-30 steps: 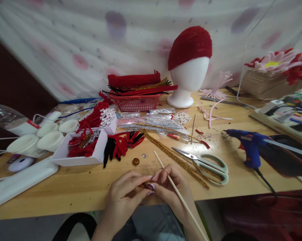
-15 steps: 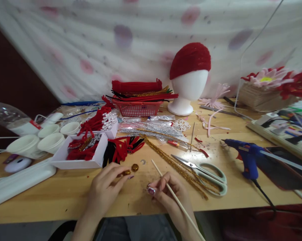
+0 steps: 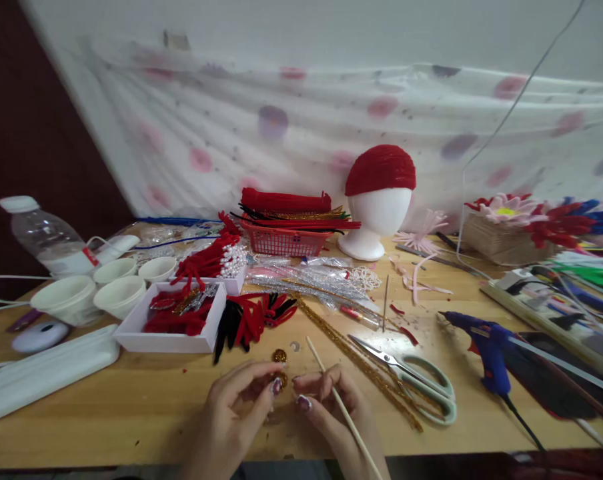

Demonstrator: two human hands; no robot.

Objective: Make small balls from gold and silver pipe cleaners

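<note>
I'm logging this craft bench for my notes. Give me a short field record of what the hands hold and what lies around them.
left hand: pinches a small gold glitter piece at its fingertips
right hand: holds a thin wooden stick, tilted up and away
nearest loose item: gold glitter ball on the table
right of hands: scissors lying on gold pipe cleaners
far right: blue glue gun
left: white tray with red pieces
back: foam head under a red cap
</note>
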